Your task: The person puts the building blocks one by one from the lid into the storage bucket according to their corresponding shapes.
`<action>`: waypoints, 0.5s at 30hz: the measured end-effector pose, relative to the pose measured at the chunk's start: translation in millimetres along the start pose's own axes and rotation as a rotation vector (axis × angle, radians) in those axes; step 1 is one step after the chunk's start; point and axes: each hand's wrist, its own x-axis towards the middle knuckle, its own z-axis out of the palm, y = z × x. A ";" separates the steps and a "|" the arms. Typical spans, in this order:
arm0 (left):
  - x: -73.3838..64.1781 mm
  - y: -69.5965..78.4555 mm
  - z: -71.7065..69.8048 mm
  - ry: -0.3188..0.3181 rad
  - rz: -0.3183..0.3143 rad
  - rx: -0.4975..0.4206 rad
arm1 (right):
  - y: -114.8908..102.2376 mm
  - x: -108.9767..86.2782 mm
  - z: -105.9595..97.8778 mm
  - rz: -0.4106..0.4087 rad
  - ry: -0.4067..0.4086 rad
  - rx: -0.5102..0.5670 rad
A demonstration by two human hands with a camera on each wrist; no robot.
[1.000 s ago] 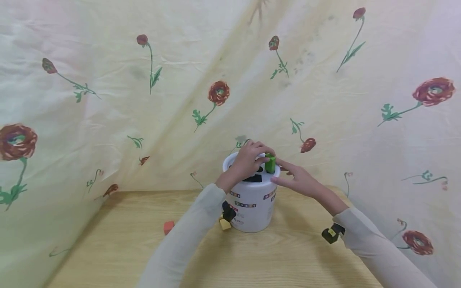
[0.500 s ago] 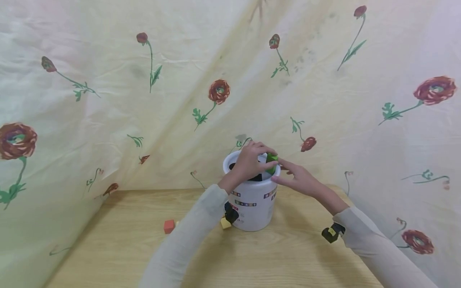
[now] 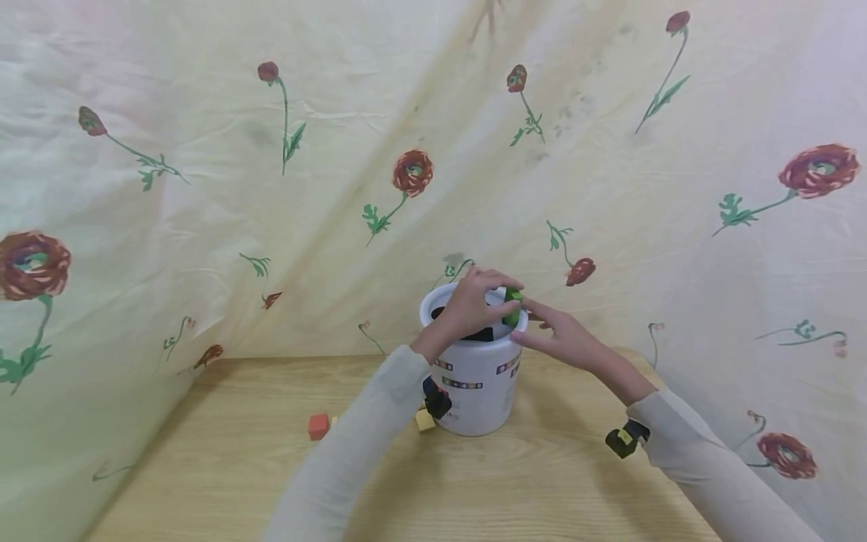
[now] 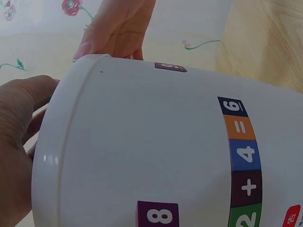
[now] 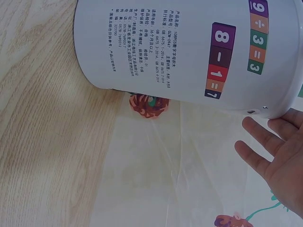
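Note:
A white bucket (image 3: 477, 410) printed with coloured sums stands upright on the wooden table. Black patches show inside its rim. Over the opening, my left hand (image 3: 474, 302) pinches a green block (image 3: 515, 295) between thumb and fingers, at the rim's right side. My right hand (image 3: 567, 342) rests at the right rim, fingers extended towards the block and thumb at the front. In the right wrist view, the fingers of that hand (image 5: 289, 158) are spread and fairly straight beside the rim. The left wrist view shows the bucket's wall (image 4: 142, 137) but not the green block.
On the table (image 3: 542, 482), a red block (image 3: 318, 427) lies left of the bucket, with a sliver of something yellow beside it behind the left sleeve. A yellow block (image 3: 424, 420) sits at the bucket's foot. Flowered cloth (image 3: 325, 248) hangs behind and at both sides.
My left hand has shifted slightly right with the green block, which has turned and now sits closer to the right rim. The right hand stays in place.

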 end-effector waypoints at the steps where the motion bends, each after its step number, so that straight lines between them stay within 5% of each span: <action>1: 0.5 -0.7 0.0 -0.002 -0.004 -0.017 | 0.0 0.1 0.0 0.000 0.000 0.000; 15: 0.4 -5.2 -7.2 -0.073 -0.062 -0.104 | 0.3 0.3 0.4 0.006 -0.007 0.004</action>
